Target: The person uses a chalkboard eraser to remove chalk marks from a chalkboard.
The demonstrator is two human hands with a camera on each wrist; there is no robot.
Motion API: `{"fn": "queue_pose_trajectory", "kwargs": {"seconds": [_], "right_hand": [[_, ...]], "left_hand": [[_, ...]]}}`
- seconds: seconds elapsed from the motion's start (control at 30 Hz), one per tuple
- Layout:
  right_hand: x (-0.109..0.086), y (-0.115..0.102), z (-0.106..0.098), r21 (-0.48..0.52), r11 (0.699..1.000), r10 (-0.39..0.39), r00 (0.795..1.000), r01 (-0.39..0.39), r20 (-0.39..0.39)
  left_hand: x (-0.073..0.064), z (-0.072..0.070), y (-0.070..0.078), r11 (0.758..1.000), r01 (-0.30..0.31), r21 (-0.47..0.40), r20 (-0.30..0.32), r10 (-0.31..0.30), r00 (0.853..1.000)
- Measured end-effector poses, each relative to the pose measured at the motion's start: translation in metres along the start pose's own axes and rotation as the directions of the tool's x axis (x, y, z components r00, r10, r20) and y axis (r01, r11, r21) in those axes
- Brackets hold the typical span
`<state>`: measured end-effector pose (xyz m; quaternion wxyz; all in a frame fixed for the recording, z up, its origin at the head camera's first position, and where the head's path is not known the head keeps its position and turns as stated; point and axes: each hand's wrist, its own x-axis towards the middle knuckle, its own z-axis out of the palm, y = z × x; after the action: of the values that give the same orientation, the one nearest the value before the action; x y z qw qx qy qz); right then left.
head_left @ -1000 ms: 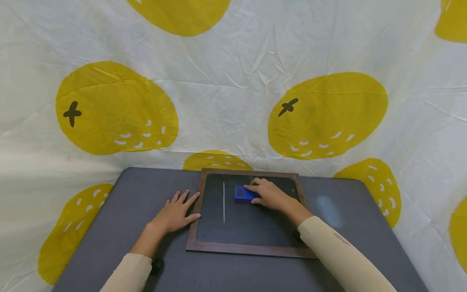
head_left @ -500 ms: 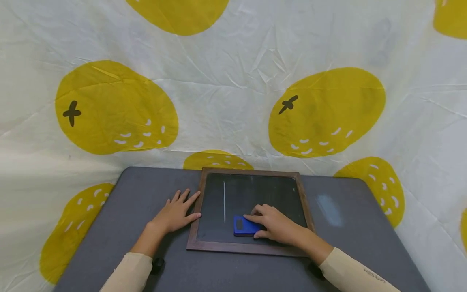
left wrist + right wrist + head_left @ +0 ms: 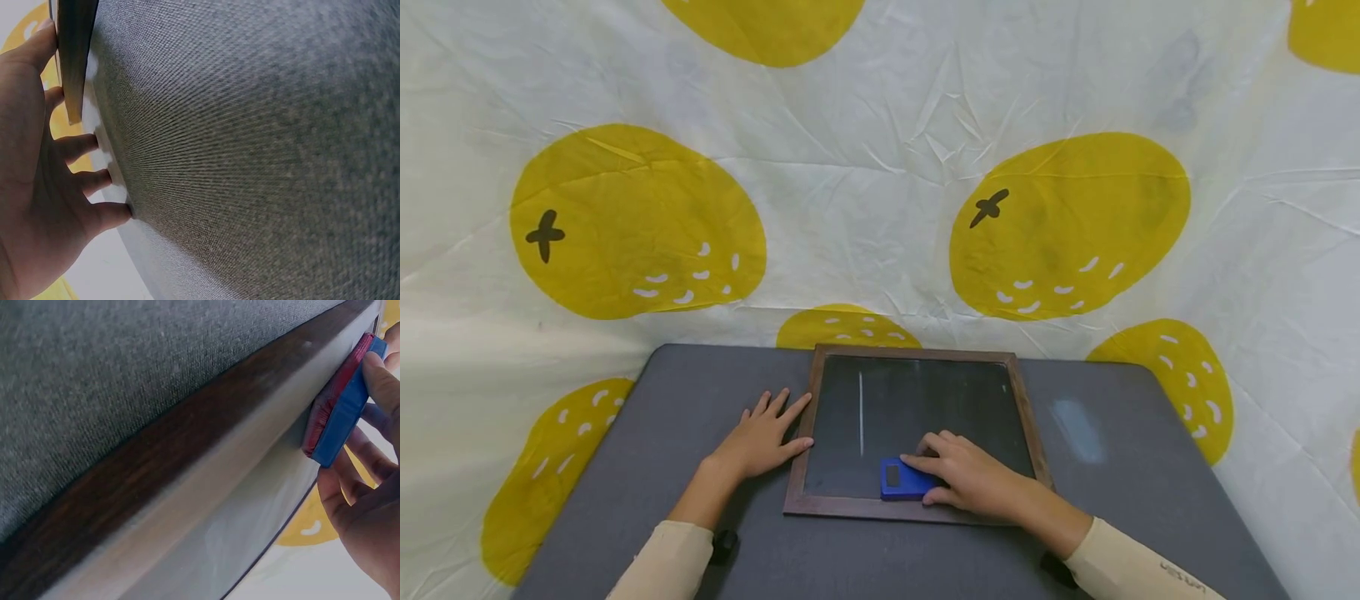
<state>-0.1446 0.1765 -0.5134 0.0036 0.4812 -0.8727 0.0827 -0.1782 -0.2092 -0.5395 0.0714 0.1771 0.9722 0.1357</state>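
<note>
A chalkboard (image 3: 970,408) in a brown wooden frame (image 3: 917,353) lies on the grey table. One white chalk line (image 3: 861,417) runs up its left part, and a small chalk mark shows near the upper right corner. My right hand (image 3: 973,475) grips a blue chalkboard eraser (image 3: 906,479) at the board's near edge. In the right wrist view the red felt side of the eraser (image 3: 350,394) faces the board, close to the frame. My left hand (image 3: 756,437) has its fingers spread, with thumb and index fingertip touching the frame's left side and the other fingertips on the table (image 3: 250,156).
A pale chalky smudge (image 3: 1078,429) marks the table to the right of the board. Behind the table hangs a white cloth (image 3: 865,225) with large yellow fruit prints. The table's far edge meets this cloth.
My right hand has drawn the eraser from the board's upper middle down to its near edge. The left hand stays in place, and the chalk line on the left is unchanged.
</note>
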Motion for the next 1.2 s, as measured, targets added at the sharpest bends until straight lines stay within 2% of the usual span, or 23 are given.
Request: {"fn": "queue_pose_trajectory", "kwargs": {"seconds": [0.3, 0.63, 0.9, 1.2], "right_hand": [[0.008, 0.007, -0.007, -0.015, 1.0, 0.026, 0.999, -0.025, 0.029], [0.037, 0.042, -0.015, -0.044, 0.994, 0.104, 0.994, -0.104, 0.009], [0.068, 0.076, -0.022, -0.06, 0.974, 0.219, 0.975, -0.217, 0.029], [0.096, 0.105, -0.02, -0.056, 0.946, 0.32, 0.947, -0.318, 0.031]], "left_hand": [[0.0, -0.005, 0.002, 1.0, 0.005, -0.009, 0.018, -0.005, 1.0], [0.003, -0.004, 0.0, 1.0, 0.0, -0.01, 0.021, 0.0, 1.0], [0.003, -0.004, 0.0, 1.0, 0.007, -0.007, 0.025, -0.007, 1.0], [0.002, -0.001, -0.001, 1.0, 0.007, -0.007, 0.01, -0.007, 1.0]]}}
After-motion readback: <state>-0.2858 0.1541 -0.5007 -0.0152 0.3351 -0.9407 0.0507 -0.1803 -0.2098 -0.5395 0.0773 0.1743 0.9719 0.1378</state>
